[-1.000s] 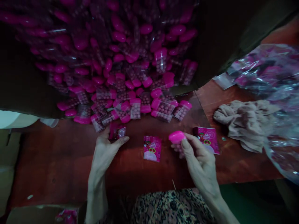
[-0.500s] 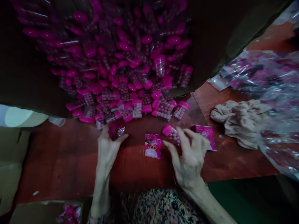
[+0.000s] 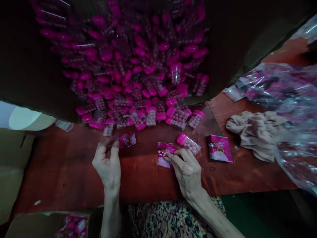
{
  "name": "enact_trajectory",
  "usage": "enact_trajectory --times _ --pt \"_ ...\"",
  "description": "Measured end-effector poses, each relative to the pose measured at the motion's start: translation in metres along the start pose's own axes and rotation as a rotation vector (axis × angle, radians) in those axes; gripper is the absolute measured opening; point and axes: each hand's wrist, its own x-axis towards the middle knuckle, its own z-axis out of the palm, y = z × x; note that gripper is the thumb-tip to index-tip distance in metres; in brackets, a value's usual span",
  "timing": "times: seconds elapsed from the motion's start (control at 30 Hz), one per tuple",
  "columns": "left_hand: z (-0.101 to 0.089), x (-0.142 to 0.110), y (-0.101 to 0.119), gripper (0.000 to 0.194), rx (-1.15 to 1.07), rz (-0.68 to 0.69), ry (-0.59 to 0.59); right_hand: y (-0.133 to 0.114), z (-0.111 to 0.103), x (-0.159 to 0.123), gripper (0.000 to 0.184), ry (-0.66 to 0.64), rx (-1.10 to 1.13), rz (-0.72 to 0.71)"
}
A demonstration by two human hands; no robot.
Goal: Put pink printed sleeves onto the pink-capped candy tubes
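Here, my right hand [image 3: 187, 169] rests narrowed fingertips on a pink card [image 3: 161, 162]; whether they grip it, I can't tell. My left hand [image 3: 108, 168] holds thumb and fingers parted beside a shiny packet [image 3: 128, 140]. A capped bottle [image 3: 191, 145] lies past my right knuckles, card stack [image 3: 220, 148] and crumpled cloth [image 3: 257, 134] farther right; heaped bottles [image 3: 151, 117] crowd the far side.

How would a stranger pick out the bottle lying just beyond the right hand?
Start at the heap of pink-capped bottles, spilling onto the reddish table. Between that heap and the right hand lies the bottle, its cap pointing left. Unlike the heaped ones, it lies apart from other bottles.
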Motion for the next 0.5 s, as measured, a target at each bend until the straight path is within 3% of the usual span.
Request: enact_trajectory --times 0.07,0.17,0.23,0.3,0.4,0.5 --pt "0.005 -0.016 0.009 0.015 0.001 0.010 -0.073 -0.001 -0.002 -0.001 0.020 0.027 0.031 -0.021" --pt "0.018 -0.035 0.021 0.019 -0.069 -0.097 -0.454 -0.003 -0.007 -0.003 0.016 0.072 0.083 -0.110" --pt "0.026 -0.042 0.027 0.016 -0.136 -0.196 -0.644 -0.005 -0.011 -0.002 0.016 0.092 0.142 -0.170" --pt "0.031 -0.045 0.029 0.013 -0.236 -0.332 -0.686 -0.007 -0.014 -0.001 0.018 0.098 0.207 -0.196" --pt "0.037 -0.046 0.029 0.032 -0.459 -0.514 -0.628 -0.009 -0.016 0.001 0.019 0.109 0.295 -0.186" --pt "0.041 -0.049 0.028 0.043 -0.641 -0.590 -0.575 -0.012 -0.015 0.003 0.020 0.126 0.380 -0.070"
